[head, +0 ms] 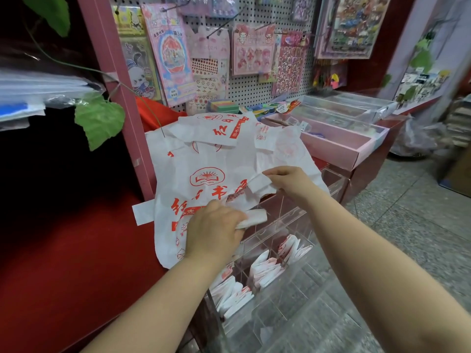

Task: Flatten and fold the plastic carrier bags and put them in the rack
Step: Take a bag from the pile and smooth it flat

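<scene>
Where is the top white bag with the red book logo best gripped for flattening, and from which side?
Probably by its two handle strips on the rack-side edge, coming from the right. They stick out past the body over the clear rack, and the left hand and right hand each hold one.

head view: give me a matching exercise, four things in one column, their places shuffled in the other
1 white plastic carrier bag with red print
2 small folded white bags
3 broad green leaf
4 pastel sticker sheets

a on white pegboard
b in clear acrylic rack
c held by left hand and right hand
d beside pink post

Pairs: 1-c, 2-b, 3-d, 4-a
</scene>
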The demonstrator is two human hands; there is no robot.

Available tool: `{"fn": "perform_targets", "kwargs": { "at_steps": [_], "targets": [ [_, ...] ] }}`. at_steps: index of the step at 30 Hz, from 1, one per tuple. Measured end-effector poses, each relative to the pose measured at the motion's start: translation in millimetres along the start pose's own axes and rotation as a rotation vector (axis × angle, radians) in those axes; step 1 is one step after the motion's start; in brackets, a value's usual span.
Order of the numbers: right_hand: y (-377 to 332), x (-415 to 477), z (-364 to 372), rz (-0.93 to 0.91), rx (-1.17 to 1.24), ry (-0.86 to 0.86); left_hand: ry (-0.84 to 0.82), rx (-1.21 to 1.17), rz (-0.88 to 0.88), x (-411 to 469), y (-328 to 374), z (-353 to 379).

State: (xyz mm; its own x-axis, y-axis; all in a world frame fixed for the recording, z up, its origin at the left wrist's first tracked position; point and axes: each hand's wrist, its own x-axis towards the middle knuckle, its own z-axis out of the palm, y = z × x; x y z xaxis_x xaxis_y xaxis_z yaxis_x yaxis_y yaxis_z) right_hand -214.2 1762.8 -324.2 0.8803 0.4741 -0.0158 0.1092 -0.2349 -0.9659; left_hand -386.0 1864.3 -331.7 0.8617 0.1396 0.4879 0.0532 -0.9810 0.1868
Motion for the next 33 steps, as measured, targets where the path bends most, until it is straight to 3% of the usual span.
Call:
{"fn": "perform_targets", "kwargs": {
  "at_steps": [4, 7, 15, 21, 26, 28, 33],
  "targets": [
    [14.0, -1.6, -3.0, 0.031, 0.105, -0.041, -0.236, -0.148, -0.125, -5.2, 0.4, 18.3],
    [23.6, -1.5, -3.0, 0.068, 0.135, -0.053, -0.305, -0.171, -0.237, -4.2, 3.3, 20.6],
    [32.5, -4.2, -5.5, 0.029, 0.063, -0.078, -0.388, -0.060, -0.173, 12.7, 12.4, 22.4],
    [33.5, -5.5, -6.7, 0.023, 0.047, -0.064, -0.545, -0.270, -0.159, 18.2, 5.8, 20.9],
    [27.6, -11.4, -3.9, 0.014, 0.048, -0.060, -0.567, -0.229, -0.156, 12.9, 7.5, 29.7],
    [26.8, -14.5, -2.5, 0.006, 0.038, -0.061, -0.530, -0.225, -0.172, 7.7, 8.5, 28.4],
    [25.5, -21.0, -0.2, 0.009, 0.027, -0.004, -0.031, -0.148, -0.014, -14.9, 2.3, 6.5]
  ]
}}
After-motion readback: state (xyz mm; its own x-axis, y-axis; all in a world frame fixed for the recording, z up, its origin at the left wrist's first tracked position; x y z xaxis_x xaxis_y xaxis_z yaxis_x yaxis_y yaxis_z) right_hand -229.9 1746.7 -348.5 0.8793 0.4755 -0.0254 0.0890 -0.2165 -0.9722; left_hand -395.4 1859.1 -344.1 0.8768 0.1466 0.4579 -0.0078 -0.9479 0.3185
